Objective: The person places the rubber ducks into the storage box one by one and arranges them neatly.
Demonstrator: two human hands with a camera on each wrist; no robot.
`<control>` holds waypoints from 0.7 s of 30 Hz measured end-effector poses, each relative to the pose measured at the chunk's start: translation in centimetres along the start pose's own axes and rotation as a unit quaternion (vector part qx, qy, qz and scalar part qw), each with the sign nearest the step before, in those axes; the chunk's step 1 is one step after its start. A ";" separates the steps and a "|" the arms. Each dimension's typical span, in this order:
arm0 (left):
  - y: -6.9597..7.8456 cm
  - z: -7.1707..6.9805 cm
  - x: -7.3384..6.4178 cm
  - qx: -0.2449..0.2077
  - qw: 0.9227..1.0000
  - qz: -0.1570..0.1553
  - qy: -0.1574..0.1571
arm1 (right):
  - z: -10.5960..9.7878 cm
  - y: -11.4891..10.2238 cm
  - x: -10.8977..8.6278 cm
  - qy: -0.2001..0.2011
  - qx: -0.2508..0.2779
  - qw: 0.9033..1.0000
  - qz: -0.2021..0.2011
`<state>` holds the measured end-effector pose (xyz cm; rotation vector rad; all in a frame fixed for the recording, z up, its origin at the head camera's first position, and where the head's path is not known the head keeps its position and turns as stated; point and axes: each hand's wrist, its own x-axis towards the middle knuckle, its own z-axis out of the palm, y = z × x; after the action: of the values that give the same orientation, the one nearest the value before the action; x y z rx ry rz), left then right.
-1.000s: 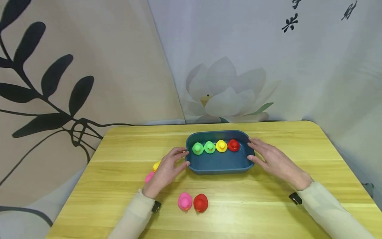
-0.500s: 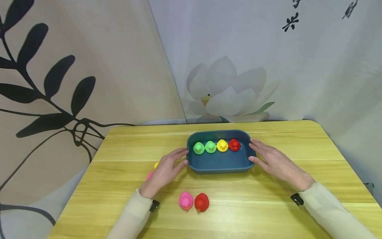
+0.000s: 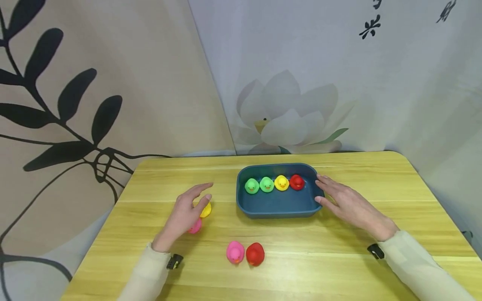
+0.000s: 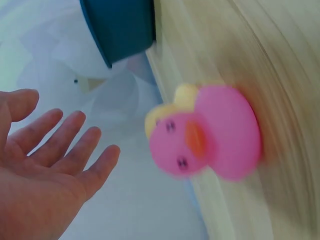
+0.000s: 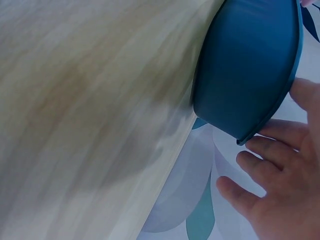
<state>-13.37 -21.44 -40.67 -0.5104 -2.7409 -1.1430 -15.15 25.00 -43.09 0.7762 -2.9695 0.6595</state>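
A dark blue tray (image 3: 278,215) stands near the back of the table, with a row of rubber ducks along its inside. Two are green, including the leftmost green duck (image 3: 252,186); then come a yellow duck (image 3: 281,183) and a red duck (image 3: 297,182). My right hand (image 3: 348,202) touches the tray's right end with fingers and thumb spread at its rim. Off to the left, my left hand (image 3: 184,213) is over the table, fingers extended and holding nothing. Partly covered by it are a yellow duck (image 3: 206,210) and a pink duck (image 4: 227,132).
Nearer the front of the wooden table (image 3: 308,267) sit another pink duck (image 3: 235,252) and a red duck (image 3: 255,254), side by side. Behind the table's back edge hangs a printed cloth (image 3: 158,83) with leaves and a lotus.
My left hand has come away from the tray's left end and moved left, over the yellow and pink ducks. The right hand stays at the tray's right end.
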 end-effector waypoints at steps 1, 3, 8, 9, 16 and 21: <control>-0.2 -0.3 -0.1 -0.004 1.000 -0.005 0.004 | 0.0 0.0 0.0 0.000 0.000 1.000 0.000; -0.8 -0.9 -0.4 -0.010 1.000 -0.015 0.010 | 0.0 0.0 -0.1 0.002 -0.001 1.000 0.001; -2.2 -1.9 -1.3 -0.030 0.999 -0.035 0.009 | 0.0 0.1 -0.1 0.003 0.000 1.000 0.005; -2.4 -2.1 -1.5 -0.036 0.999 -0.039 0.007 | 0.0 0.1 -0.1 0.001 0.000 1.000 0.007; -3.9 -3.1 -2.8 -0.084 0.994 -0.059 -0.033 | 0.1 0.0 0.0 -0.005 0.001 1.000 0.013; -4.7 -3.5 -3.6 -0.102 0.989 -0.068 -0.079 | 0.2 0.1 0.0 -0.006 -0.002 1.000 0.012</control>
<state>-11.70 -27.99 -42.21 -0.4622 -2.8446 -1.4882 -15.19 24.94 -43.29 0.7469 -2.9954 0.6526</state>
